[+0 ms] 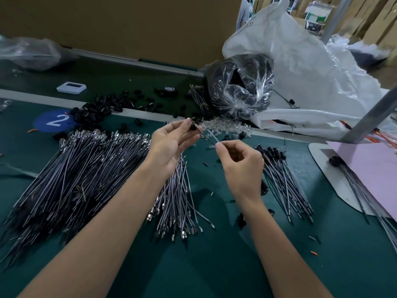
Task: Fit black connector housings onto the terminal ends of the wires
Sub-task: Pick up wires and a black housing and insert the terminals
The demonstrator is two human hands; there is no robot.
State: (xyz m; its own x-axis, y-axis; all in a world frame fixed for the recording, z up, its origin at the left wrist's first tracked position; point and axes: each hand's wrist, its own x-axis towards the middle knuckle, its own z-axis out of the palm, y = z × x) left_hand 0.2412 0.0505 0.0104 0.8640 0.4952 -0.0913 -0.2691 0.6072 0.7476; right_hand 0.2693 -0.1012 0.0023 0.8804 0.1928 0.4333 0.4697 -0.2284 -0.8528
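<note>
My left hand pinches a small black connector housing between thumb and fingertips above the green table. My right hand pinches a thin grey wire whose far end runs up to the housing. A large pile of bare grey wires lies at the left, and a smaller fan of them sits under my left wrist. Wires with black housings fitted lie at the right. Loose black housings are heaped behind the left pile.
A clear bag of black parts and white plastic sheeting stand at the back right. A pink sheet with more wires lies at the far right beside a grey post. A small white device sits at the back left.
</note>
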